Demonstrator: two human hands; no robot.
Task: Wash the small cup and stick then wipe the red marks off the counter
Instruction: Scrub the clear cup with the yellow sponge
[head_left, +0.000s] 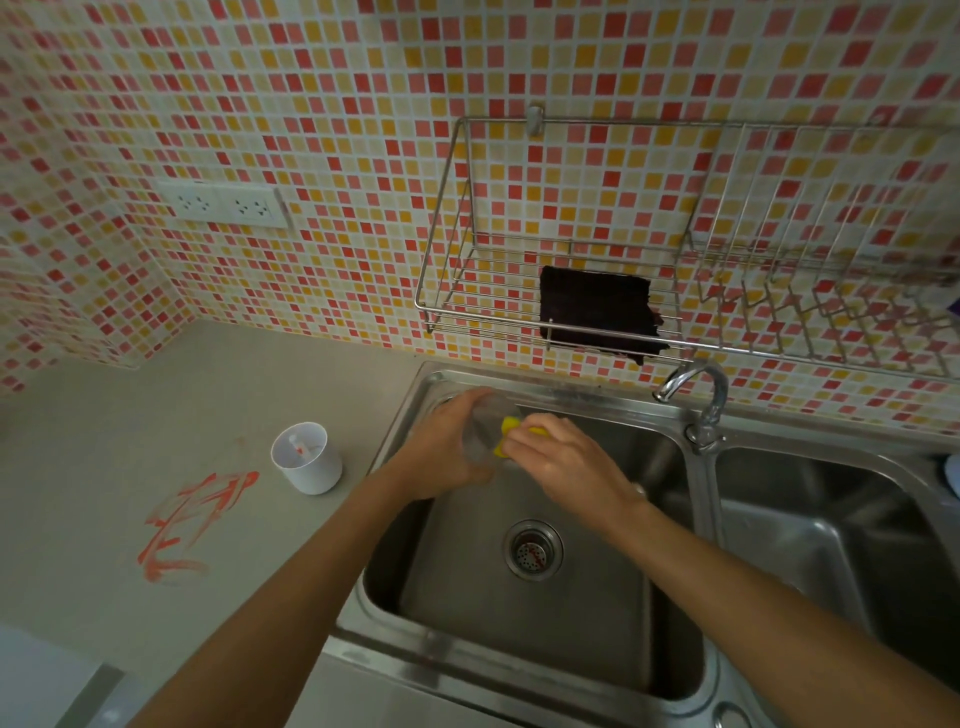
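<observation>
Over the left sink basin (519, 613), my left hand (441, 447) grips a small clear cup (485, 426) lying on its side. My right hand (566, 462) presses a yellow sponge (506, 434) into the cup's mouth. On the grey counter (156, 405) left of the sink stands a white cup (307, 458) with a stick (298, 449) inside it. Red smeared marks (195, 525) cover the counter in front of the white cup.
A chrome faucet (696, 395) stands between the two basins; no water is visible. A wire rack (675, 260) on the tiled wall holds a dark cloth (597, 312). The right basin (821, 545) lies beside it. A double socket (223, 205) is on the wall.
</observation>
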